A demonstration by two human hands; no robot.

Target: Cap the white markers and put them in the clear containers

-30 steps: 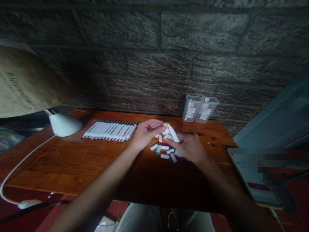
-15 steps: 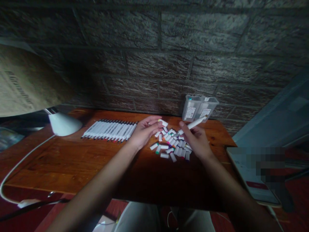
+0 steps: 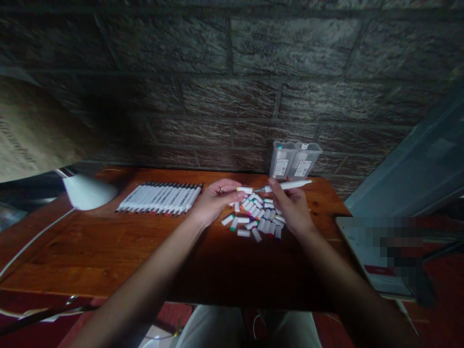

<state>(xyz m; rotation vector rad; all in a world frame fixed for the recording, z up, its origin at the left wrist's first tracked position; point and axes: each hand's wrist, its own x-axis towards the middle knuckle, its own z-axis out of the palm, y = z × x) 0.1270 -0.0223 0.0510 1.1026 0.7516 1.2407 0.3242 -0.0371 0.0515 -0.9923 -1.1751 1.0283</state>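
My left hand [image 3: 213, 199] pinches a small white marker cap [image 3: 245, 190] with a yellow end, held level above the table. My right hand [image 3: 293, 207] grips a white marker [image 3: 290, 185] that lies horizontally, its bare tip pointing left at the cap, a short gap between them. Under both hands lies a heap of several loose white caps [image 3: 259, 218] with coloured ends. A tidy row of several white markers [image 3: 159, 198] lies to the left on the wooden table [image 3: 108, 241].
Two clear plastic marker boxes [image 3: 294, 161] stand at the back against the brick wall. A white lamp head [image 3: 87, 192] with its cable sits at the left. A tablet-like device [image 3: 377, 251] lies at the right edge. My knees show below the table's front edge.
The cap came off the marker: my hands pulled apart, then the marker swung level and its tip now faces the cap. The camera view shifted slightly.
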